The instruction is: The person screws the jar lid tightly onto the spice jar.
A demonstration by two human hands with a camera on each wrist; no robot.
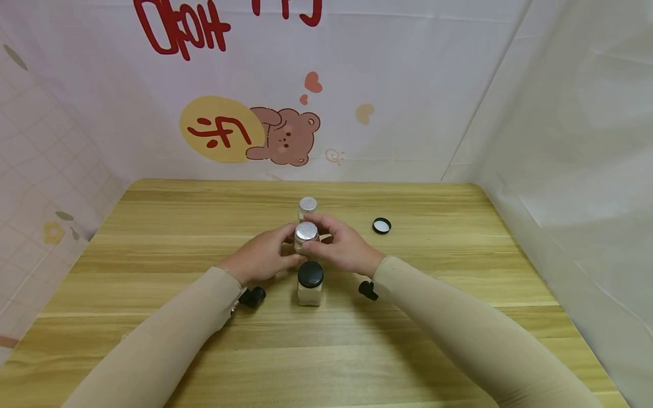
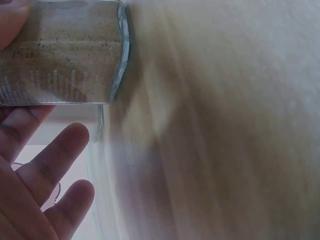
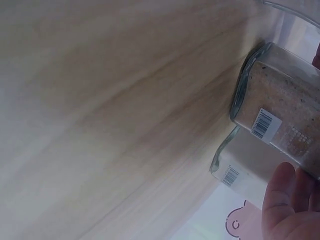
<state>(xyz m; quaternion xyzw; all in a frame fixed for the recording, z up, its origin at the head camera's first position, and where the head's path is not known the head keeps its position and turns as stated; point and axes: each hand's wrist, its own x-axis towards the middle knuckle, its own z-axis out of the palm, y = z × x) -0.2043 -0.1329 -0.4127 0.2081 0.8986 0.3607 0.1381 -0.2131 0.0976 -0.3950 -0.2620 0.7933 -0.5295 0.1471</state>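
Grips nearer silver-topped jar (image 1: 306, 230) in left hand (image 1: 262, 255) and right hand (image 1: 349, 247), beyond black-lidded jar (image 1: 310, 288), toward far edge of table (image 1: 433, 334).

Desk (image 1: 245, 362): pale yellow-brown wood grain, streaks running parallel to far edge, far corners rounded. Behind far edge, white hanging sheet (image 1: 398, 62), lightly creased: red lettering (image 1: 186, 28) high up, yellow disc (image 1: 221, 129) with red character, pink bear (image 1: 293, 139), hearts (image 1: 313, 83). Beyond left edge, faint grid-patterned sheet (image 1: 30, 147), yellow flower (image 1: 53, 232). Beyond right edge, wrinkled whitish sheet (image 1: 576, 147). Light soft, diffuse.
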